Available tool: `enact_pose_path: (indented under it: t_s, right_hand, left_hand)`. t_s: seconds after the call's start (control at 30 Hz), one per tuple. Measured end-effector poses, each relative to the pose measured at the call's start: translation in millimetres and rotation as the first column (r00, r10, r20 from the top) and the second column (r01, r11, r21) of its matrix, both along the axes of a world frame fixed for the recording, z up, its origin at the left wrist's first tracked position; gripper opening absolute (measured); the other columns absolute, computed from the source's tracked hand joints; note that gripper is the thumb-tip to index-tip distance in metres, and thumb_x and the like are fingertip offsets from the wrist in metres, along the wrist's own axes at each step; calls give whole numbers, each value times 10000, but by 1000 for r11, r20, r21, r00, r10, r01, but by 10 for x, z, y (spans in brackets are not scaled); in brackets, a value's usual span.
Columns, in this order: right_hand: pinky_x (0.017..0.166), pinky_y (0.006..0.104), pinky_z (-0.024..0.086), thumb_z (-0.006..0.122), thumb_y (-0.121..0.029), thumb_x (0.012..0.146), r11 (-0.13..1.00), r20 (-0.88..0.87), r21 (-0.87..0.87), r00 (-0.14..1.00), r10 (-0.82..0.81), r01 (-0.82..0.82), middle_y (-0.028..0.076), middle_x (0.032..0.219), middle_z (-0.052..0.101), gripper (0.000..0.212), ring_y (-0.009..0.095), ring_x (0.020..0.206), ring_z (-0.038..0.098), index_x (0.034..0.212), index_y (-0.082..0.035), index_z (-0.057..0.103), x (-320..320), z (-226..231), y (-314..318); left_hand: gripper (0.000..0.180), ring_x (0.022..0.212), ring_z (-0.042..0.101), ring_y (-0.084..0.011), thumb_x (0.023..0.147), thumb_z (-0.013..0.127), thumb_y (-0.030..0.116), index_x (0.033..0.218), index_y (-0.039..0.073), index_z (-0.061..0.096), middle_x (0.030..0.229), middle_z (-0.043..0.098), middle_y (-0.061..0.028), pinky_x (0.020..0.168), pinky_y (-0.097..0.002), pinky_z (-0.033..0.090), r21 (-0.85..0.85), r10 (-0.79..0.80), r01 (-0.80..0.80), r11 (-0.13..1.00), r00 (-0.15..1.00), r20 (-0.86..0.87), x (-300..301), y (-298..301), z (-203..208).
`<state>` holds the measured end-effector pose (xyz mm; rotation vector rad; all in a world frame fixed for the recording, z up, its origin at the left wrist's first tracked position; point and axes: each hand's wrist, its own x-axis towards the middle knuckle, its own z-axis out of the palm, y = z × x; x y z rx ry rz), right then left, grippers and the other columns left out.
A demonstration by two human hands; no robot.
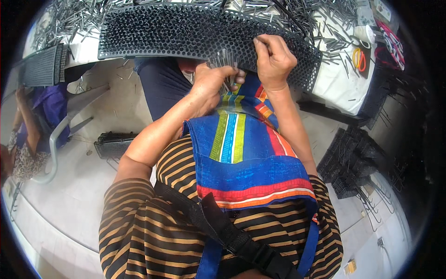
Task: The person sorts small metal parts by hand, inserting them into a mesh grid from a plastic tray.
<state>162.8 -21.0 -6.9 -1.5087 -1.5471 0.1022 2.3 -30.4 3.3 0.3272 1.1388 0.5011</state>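
A long black tray [297, 65] full of round holes lies across the front edge of the white table. Many dark thin pieces stand upright in its holes on the left and middle, while bare holes show toward the right end and along the near edge. My left hand [211, 81] is closed around a bundle of thin grey sticks [224, 58], just in front of the tray's near edge. Over the right half of the tray, my right hand [277, 60] has thumb and forefinger pinched together; anything between the fingertips is too small to make out.
Loose dark sticks [60, 21] are heaped on the table behind and beside the tray. An orange-looped object [358, 59] lies at the right. Black racks [353, 158] with hooks stand on the floor there. At left, a co-worker's hand [21, 95] is near another perforated tray [39, 67].
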Motion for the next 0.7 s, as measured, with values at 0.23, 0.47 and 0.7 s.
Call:
enact_pose_path:
  t_s: [0.23,0.47,0.7]
  right_hand:
    - [570,300,510,704,22,736,999,116,-27,992,41,-38,106,755,656,78,241,635,649,797,-17,674,-33,16,-14]
    - [544,278,489,692,1,763,986,99,-147,991,89,-74,92,768,653,105,197,614,630,862,-29,703,-35,-64,-81]
    - [459,159,355,699,32,783,857,-821,-382,552,-143,-346,14,730,642,138,26,534,501,917,23,670,-75,22,-331]
  left_hand:
    - [87,647,667,-198,829,605,6,910,-7,636,795,688,-124,523,-287,502,-24,52,-52,998,998,21,40,-6,-2]
    - [79,645,668,-198,834,613,14,907,-2,639,795,688,-117,519,-289,503,-43,76,-74,996,996,43,83,5,10]
    - [121,707,680,-202,833,631,5,954,-4,641,838,691,-116,562,-291,539,-13,37,-37,999,997,66,67,-9,10]
